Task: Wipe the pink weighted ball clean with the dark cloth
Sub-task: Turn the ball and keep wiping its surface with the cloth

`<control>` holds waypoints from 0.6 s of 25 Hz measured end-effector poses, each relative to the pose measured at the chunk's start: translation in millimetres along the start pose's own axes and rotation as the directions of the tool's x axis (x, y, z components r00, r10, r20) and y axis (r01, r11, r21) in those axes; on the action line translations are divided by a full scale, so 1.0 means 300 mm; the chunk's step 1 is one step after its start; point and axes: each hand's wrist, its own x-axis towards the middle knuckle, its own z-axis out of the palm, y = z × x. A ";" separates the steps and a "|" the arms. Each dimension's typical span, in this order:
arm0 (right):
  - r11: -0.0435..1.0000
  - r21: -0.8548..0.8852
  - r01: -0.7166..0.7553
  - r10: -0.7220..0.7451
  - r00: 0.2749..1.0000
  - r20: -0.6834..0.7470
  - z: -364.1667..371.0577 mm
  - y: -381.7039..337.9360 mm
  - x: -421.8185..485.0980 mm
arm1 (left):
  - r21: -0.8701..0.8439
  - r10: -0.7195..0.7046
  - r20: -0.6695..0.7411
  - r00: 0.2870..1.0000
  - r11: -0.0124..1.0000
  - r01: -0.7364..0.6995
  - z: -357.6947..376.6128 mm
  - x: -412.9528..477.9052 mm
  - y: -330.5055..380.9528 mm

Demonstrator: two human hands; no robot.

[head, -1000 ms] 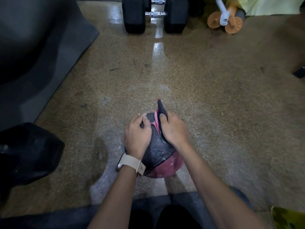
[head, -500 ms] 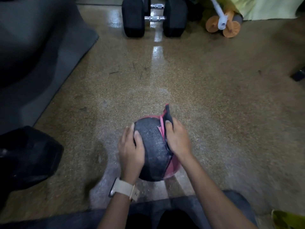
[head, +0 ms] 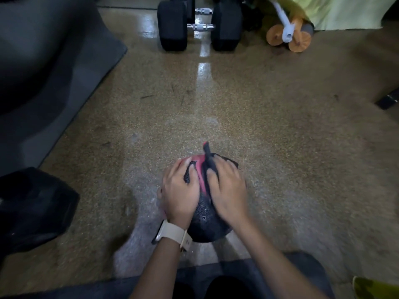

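The pink weighted ball [head: 197, 167], pink with black textured panels, sits on the speckled floor just in front of my knees. My left hand [head: 179, 190], with a pale watch on its wrist, lies over the ball's left side, fingers curved around it. My right hand [head: 228, 190] presses the dark cloth [head: 207, 152] against the ball's upper right, with its fingers curled over the fabric. One corner of the cloth sticks up past my fingers. Most of the cloth is hidden under my right hand, which is blurred.
Black dumbbells [head: 198, 26] stand at the far edge, with an orange-wheeled roller [head: 289, 37] and yellow-green fabric [head: 334, 11] to their right. A dark mat [head: 54, 72] runs along the left. A black bulky object [head: 32, 206] sits at near left.
The ball has turned, and more of its black panel now faces me. My left hand slid down its left side and back up. My right hand rubbed the cloth across the top.
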 end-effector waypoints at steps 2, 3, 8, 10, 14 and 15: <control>0.989 0.007 0.149 -0.148 0.988 -0.042 0.009 0.031 -0.160 | -0.059 -0.004 0.027 1.000 0.998 0.006 -0.014 0.010 -0.013; 0.989 0.079 0.125 -0.121 0.991 -0.050 -0.003 0.060 -0.159 | -0.074 0.007 0.029 1.000 0.997 -0.005 -0.019 0.006 -0.026; 0.982 0.067 -0.178 0.172 0.982 0.081 -0.014 0.020 0.141 | -0.043 -0.009 -0.058 0.998 0.999 0.007 -0.009 -0.007 -0.033; 0.988 -0.121 0.092 -0.090 0.996 0.027 0.023 -0.048 0.045 | -0.070 -0.026 -0.036 0.999 0.997 0.023 -0.008 0.003 -0.056; 0.980 0.130 0.153 -0.144 0.986 -0.080 0.033 0.054 -0.208 | -0.208 -0.070 -0.040 0.997 0.976 0.060 -0.035 0.004 -0.102; 0.956 0.288 0.049 -0.024 0.996 -0.089 0.027 0.084 -0.180 | -0.182 -0.061 -0.056 0.997 0.982 0.049 -0.040 -0.014 -0.103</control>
